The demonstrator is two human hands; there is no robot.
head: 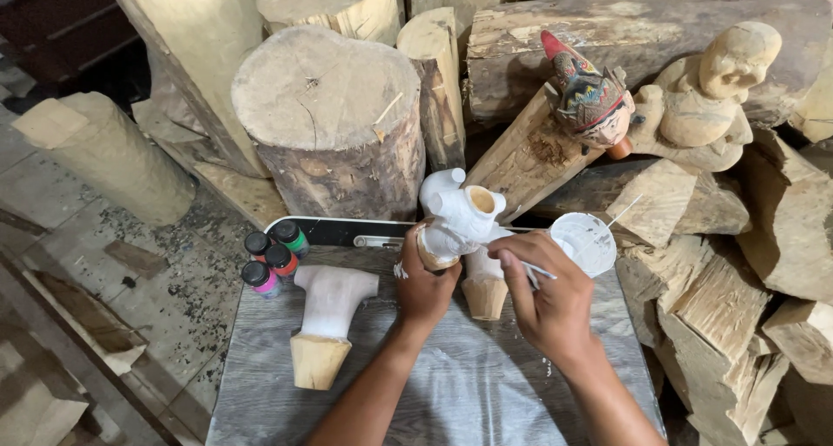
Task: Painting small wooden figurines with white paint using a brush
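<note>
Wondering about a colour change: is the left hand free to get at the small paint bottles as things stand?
Probably not at once: the left hand grips the white-painted carving. The paint bottles stand close by to its left, with only bare board between, so the path looks open once it lets go.

Four small paint bottles [273, 257] stand clustered at the board's [486, 394] left edge. Three white-coated carved wooden pieces: one held [457, 213], one behind the hands [484, 290], one lying left [325, 324]. One white paint cup [587, 242]; two finished carvings, one painted [590, 95], one bare [707, 95].
</note>
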